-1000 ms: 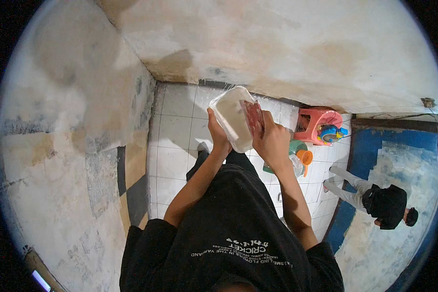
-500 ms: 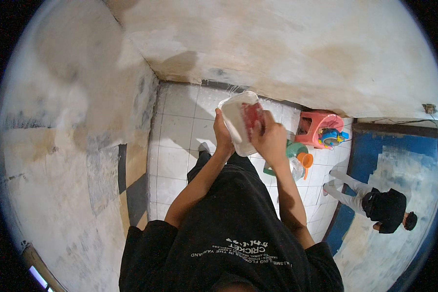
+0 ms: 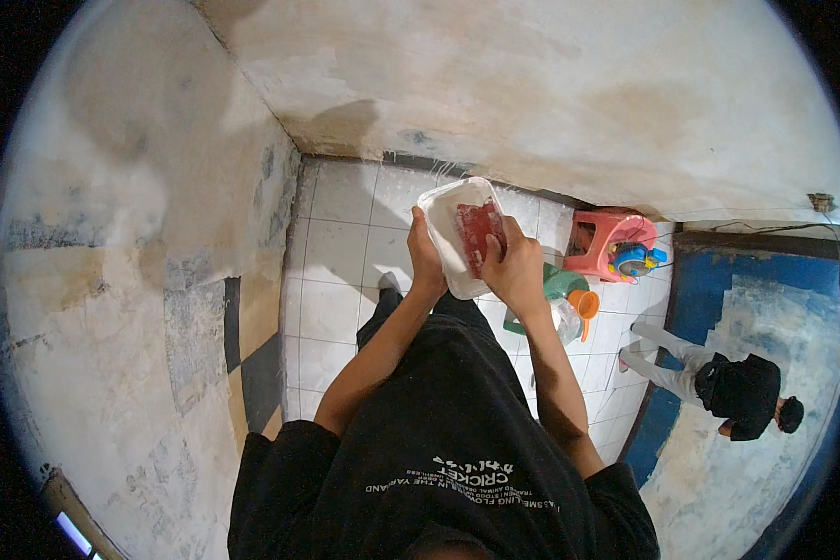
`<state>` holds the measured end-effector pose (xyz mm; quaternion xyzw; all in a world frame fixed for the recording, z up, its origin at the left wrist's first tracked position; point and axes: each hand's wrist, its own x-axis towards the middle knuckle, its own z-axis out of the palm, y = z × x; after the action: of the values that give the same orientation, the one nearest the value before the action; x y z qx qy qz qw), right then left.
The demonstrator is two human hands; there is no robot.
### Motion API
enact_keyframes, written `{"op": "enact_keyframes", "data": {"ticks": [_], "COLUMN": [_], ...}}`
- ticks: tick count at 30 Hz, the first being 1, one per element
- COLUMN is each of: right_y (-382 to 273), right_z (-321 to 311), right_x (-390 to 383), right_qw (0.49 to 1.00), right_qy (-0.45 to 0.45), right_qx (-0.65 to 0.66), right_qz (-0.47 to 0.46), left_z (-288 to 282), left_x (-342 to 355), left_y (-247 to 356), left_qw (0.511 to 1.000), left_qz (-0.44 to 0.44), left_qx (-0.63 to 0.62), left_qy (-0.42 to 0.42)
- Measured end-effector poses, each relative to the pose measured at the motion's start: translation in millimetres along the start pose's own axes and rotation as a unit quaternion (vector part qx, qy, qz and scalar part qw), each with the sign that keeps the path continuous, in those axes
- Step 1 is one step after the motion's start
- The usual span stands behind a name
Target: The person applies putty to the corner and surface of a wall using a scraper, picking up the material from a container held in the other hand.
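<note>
I hold a white rectangular tray (image 3: 443,207) up in front of me in a tiled corner. My left hand (image 3: 426,259) grips its near left edge from below. My right hand (image 3: 511,268) holds a red flat tool (image 3: 479,233) and presses it into the tray's inside. The tray tilts toward me, so its inner face shows. Part of the red tool is hidden under my fingers.
Stained plaster walls (image 3: 532,103) close in on the left and ahead. White floor tiles (image 3: 336,252) lie below. A pink plastic stool (image 3: 611,245) with a blue toy, a green container (image 3: 562,283) and an orange funnel (image 3: 585,303) stand at right. A person in black (image 3: 733,387) lies on the floor by the blue wall.
The tray has turned so its inside faces me. My right hand with the red tool has slid from the tray's right edge into its inside.
</note>
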<state>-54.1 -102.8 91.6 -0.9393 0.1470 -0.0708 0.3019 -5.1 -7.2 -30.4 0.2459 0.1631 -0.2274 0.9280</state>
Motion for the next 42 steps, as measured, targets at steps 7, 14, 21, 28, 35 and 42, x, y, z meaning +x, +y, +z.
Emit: {"op": "enact_keyframes", "data": {"ticks": [7,14,21,28,35,42], "right_y": [-7,-1,-11,-3,-10,-23], "right_z": [-21,-17,-24,-10,-6,-7], "right_x": [1,-6,-9,-7,5,-6], "right_qw": [1.0,1.0,0.999,0.999,0.997,0.998], "right_qy": [-0.001,0.0,0.027,0.01,0.003,-0.001], "right_qx": [-0.013,0.025,0.031,0.035,0.072,-0.064], "right_qz": [0.004,0.003,-0.011,-0.025,-0.039,-0.006], "left_z": [14,16,6,12,4,6], "left_x": [-9,-6,-4,-6,-8,-8], "left_y": [8,8,2,-1,-3,8], "left_qw": [1.0,1.0,1.0,0.998,1.0,1.0], "left_qz": [-0.007,-0.001,0.0,-0.03,-0.008,-0.025], "left_qx": [0.02,-0.03,-0.014,-0.057,0.017,0.007], "left_qy": [0.011,-0.004,0.001,-0.013,-0.009,-0.004]}}
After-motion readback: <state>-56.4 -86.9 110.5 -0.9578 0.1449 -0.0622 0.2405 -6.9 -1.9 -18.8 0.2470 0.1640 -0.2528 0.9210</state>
